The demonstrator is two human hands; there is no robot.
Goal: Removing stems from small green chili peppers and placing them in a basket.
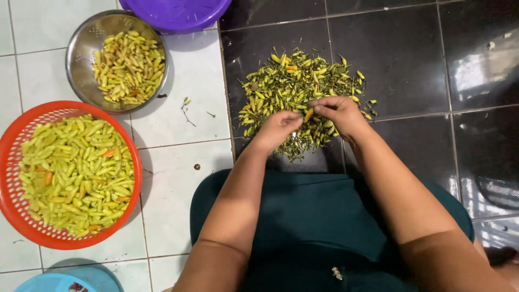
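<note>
Chillies (301, 89) remain piled on the floor, and I see both hands' fingers (324, 110) pinching one yellow chilli (308, 114), red basket (11, 162) already heaped, steel bowl (75, 48) half full.

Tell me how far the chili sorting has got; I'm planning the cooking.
Done: the red basket and steel bowl each hold many chilies. In hand: left hand and right hand work one yellow chili. Left: the pile of chilies and stems on the dark floor.
</note>
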